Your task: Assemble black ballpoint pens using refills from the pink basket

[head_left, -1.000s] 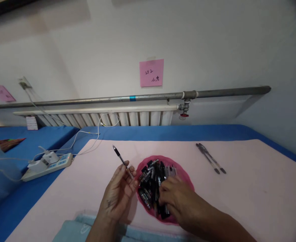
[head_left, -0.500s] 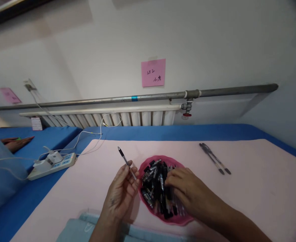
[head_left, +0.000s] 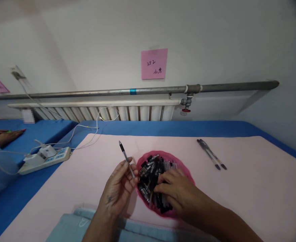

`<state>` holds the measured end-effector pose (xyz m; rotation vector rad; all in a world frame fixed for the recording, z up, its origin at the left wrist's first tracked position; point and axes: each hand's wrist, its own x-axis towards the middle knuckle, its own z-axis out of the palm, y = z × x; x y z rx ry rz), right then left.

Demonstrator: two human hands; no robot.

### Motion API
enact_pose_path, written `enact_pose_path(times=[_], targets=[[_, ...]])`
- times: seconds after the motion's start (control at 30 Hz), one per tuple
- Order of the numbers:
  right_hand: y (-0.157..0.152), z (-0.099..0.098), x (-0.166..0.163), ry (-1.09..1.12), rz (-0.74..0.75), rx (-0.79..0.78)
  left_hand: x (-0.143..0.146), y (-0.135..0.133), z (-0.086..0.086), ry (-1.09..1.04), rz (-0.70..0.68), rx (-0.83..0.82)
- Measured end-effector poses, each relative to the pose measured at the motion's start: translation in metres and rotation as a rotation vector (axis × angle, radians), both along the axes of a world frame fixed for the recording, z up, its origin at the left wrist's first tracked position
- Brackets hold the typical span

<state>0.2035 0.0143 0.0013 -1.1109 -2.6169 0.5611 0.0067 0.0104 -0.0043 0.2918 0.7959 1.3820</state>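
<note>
My left hand [head_left: 117,188] is closed round a thin pen [head_left: 125,156] whose black tip points up and away from me. Just to its right sits a round pink dish [head_left: 183,164] heaped with several black and clear pen parts [head_left: 150,171]. My right hand [head_left: 174,191] lies on that heap with its fingers curled into the parts; what they grip is hidden. Two finished pens [head_left: 211,158] lie side by side on the pink mat [head_left: 251,181], to the right of the dish.
A white power strip [head_left: 43,158] with plugs and cables rests on the blue cloth at the left. A radiator [head_left: 100,112] and a grey pipe [head_left: 138,90] run along the wall. Another person's hand [head_left: 5,136] lies at the far left. Light blue fabric [head_left: 72,228] is near me.
My right hand has shifted a little left and nearer over the heap of parts. My left hand keeps the pen in much the same pose. The view has tilted slightly.
</note>
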Motion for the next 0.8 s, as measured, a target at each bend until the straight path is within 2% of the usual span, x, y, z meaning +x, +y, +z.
enact_pose_path(times=[0.13, 0.4, 0.8], targets=[[0.000, 0.007, 0.003, -0.021, 0.008, 0.003, 0.000, 0.000, 0.000, 0.006, -0.002, -0.006], [-0.004, -0.003, 0.000, -0.055, 0.011, 0.048, -0.002, 0.000, -0.003, 0.012, -0.014, -0.005], [-0.003, 0.005, 0.005, -0.103, 0.020, 0.081, -0.001, -0.001, -0.002, 0.003, -0.013, -0.027]])
